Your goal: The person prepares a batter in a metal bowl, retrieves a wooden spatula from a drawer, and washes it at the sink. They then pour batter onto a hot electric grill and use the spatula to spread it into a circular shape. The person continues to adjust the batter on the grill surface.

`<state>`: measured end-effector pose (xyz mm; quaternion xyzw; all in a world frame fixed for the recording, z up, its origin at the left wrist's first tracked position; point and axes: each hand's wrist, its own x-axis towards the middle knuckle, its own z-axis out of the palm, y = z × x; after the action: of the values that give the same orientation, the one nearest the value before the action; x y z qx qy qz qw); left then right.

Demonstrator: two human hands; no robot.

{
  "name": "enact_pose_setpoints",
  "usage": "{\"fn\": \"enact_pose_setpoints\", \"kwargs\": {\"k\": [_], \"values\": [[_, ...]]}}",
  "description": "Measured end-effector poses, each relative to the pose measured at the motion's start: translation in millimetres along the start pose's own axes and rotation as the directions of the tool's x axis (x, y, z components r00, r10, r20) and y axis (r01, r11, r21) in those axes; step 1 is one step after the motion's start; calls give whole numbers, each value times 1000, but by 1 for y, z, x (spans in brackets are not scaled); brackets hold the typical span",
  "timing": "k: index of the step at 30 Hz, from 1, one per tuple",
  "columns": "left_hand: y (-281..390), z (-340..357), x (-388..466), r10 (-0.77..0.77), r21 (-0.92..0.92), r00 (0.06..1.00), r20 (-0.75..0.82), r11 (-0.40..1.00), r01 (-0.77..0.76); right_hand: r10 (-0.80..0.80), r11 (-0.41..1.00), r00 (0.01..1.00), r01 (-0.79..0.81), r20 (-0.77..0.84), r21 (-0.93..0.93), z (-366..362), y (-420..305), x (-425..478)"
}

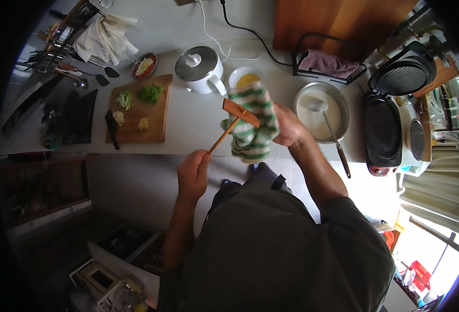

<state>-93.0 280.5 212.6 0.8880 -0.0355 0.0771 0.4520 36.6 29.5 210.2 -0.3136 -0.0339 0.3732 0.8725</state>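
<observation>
My left hand (pixel 193 174) grips the thin handle of a wooden T-shaped batter spreader (pixel 237 112), whose crossbar points up and away from me. A green-and-white striped cloth (pixel 255 134) hangs from my right hand (pixel 289 124), behind and beside the crossbar. Whether cloth and wood touch is hard to tell. To the right of that hand stands a metal bowl (pixel 348 113) of pale batter (pixel 318 117), with a ladle (pixel 335 134) resting in it. Just beyond the cloth is a white bowl (pixel 235 74) of yellow liquid, perhaps beaten egg (pixel 247 80).
At left a cutting board (pixel 151 126) bears chopped greens (pixel 150 93) and a knife (pixel 111 128). A white electric pot (pixel 206 78) stands at the back, near cords. On the right an electric griddle (pixel 383 121) lies open. The counter's front edge (pixel 151 153) runs before me.
</observation>
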Motion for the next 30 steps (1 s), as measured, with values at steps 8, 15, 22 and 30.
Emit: {"fn": "enact_pose_setpoints", "kwargs": {"k": [8,15,22,30], "values": [[11,22,1,-105,-175,991,88,977,119,-110,966,993,99,-34,-237,-15,3,13],[25,31,11,-375,-534,887,269,708,461,21,865,993,-77,117,495,-58,54,33],[52,24,21,-227,-788,760,609,-65,613,-477,878,869,462,-130,-129,9,43,25],[51,23,12,-133,-734,727,673,-237,636,-785,436,620,564,11,-702,20,25,18]]}}
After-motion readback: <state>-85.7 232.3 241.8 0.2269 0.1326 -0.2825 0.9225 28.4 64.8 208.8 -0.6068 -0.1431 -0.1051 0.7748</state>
